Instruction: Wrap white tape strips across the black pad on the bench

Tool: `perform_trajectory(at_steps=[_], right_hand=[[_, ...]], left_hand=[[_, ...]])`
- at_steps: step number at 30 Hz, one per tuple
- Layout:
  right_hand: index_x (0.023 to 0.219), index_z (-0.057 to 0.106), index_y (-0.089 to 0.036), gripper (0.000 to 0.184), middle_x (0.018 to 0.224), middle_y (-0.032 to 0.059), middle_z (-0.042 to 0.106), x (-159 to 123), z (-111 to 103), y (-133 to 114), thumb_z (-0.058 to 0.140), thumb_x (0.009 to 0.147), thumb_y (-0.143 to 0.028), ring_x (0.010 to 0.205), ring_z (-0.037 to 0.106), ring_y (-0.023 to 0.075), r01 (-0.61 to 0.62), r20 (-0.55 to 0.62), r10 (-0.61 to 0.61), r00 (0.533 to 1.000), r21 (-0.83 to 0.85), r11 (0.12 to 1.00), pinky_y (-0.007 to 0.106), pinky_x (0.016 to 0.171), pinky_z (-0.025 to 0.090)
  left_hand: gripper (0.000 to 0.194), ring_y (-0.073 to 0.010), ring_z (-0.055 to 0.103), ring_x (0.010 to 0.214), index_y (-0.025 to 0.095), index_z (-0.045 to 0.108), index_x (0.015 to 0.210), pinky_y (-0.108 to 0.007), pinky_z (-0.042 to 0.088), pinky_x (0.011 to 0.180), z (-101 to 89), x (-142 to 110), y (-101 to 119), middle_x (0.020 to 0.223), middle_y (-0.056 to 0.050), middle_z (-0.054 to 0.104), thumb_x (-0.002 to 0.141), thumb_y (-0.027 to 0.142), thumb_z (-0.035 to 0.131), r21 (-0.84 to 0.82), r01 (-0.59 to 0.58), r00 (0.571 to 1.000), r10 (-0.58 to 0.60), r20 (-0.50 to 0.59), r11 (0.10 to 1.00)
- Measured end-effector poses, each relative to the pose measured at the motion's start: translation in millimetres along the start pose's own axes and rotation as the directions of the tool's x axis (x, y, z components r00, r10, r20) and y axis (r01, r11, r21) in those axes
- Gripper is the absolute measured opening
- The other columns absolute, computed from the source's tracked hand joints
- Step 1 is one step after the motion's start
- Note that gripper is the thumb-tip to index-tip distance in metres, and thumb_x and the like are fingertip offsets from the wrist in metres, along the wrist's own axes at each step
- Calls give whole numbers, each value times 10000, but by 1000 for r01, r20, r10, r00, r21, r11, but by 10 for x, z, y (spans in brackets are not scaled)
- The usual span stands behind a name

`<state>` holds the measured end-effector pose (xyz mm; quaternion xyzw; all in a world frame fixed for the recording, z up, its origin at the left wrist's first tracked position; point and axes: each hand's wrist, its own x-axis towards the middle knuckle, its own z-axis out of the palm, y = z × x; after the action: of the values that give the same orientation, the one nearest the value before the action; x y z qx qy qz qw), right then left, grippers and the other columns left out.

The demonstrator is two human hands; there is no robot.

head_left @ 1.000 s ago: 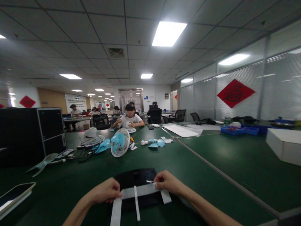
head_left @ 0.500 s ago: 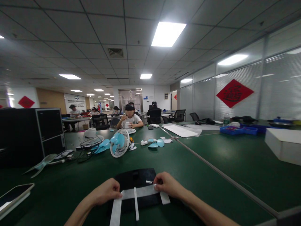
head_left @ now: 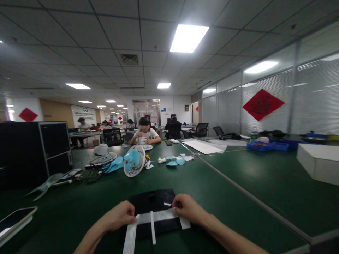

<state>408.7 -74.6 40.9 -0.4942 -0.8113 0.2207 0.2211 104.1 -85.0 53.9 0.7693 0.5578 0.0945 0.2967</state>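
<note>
A flat white band (head_left: 164,216), ribbed like elastic, stretches sideways across a dark panel (head_left: 148,199) on the table in front of me. Its left end is pinched between the thumb and fingers of my left hand (head_left: 121,213). At the other end, my right hand (head_left: 188,209) pinches it near the panel's right side. From my left fingers a wider length of white band (head_left: 129,239) runs down toward me. A narrow white strip (head_left: 153,228) crosses the middle lengthwise. Below my right hand, a short white end (head_left: 184,223) sticks out.
Fan parts lie farther back: a white fan grille (head_left: 134,168), a blue fan blade (head_left: 175,161) and cables. At left stand a black computer case (head_left: 55,148) and a phone (head_left: 16,220). A white box (head_left: 317,162) and blue tray (head_left: 261,146) are at right. Another person (head_left: 145,134) sits opposite.
</note>
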Motion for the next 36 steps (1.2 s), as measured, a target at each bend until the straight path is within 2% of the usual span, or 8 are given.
perform_trajectory(at_steps=[10,12,15,19,23,27,31,36], right_hand=[[881,679,-191,163,937,36,619,-24,30,24,590,750,-231,831,562,158,39,-31,-41,999,-89,995,236,701,414],[884,674,-195,161,949,36,611,-23,37,26,600,744,-226,843,560,162,39,-40,-43,998,-100,994,246,721,414],[909,664,-202,181,972,34,595,-29,41,20,605,738,-197,873,557,163,57,-44,-63,997,-116,992,248,752,415],[919,662,-205,211,1031,31,586,-61,49,-37,548,760,-126,948,549,160,165,-15,-168,986,-116,979,232,797,415],[966,669,-184,309,1022,49,592,-67,122,-188,433,807,-63,939,551,150,315,59,-310,949,-166,934,219,811,413],[1008,669,-204,337,996,48,588,-14,253,-371,392,853,-93,884,543,147,444,153,-419,895,-215,870,225,783,412],[1068,654,-243,353,1021,52,577,16,344,-489,411,847,-113,913,517,174,465,183,-428,885,-327,823,257,772,398],[1045,654,-190,306,1017,82,591,-98,374,-549,423,849,-147,899,508,185,494,189,-458,869,-391,776,269,768,396]], left_hand=[[205,-162,533,733,166,596,774,-243,368,592,-26,-66,99,793,4,580,694,354,587,61,48,998,-45,-43,997],[210,-153,526,743,180,599,857,-235,378,602,-22,-74,135,836,7,576,691,308,590,75,-4,999,8,-50,997],[265,-137,524,802,222,621,966,-224,400,676,21,-74,209,929,8,567,729,187,508,87,-173,984,175,-22,981],[361,-130,532,877,253,671,968,-229,400,791,93,-66,276,999,1,565,773,103,408,101,-308,951,310,-4,946],[348,-127,538,854,262,682,972,-223,407,779,125,-50,266,977,1,571,801,128,411,106,-313,949,316,-16,944],[362,-124,539,828,265,691,963,-211,410,743,134,-44,258,955,3,572,782,114,417,124,-303,951,308,-24,945],[337,-125,540,830,269,690,977,-210,408,741,134,-51,276,946,3,565,793,151,433,118,-304,951,308,-18,945],[287,-121,527,823,255,689,958,-213,401,752,147,-24,249,955,1,569,803,196,454,116,-307,951,310,-13,945]])
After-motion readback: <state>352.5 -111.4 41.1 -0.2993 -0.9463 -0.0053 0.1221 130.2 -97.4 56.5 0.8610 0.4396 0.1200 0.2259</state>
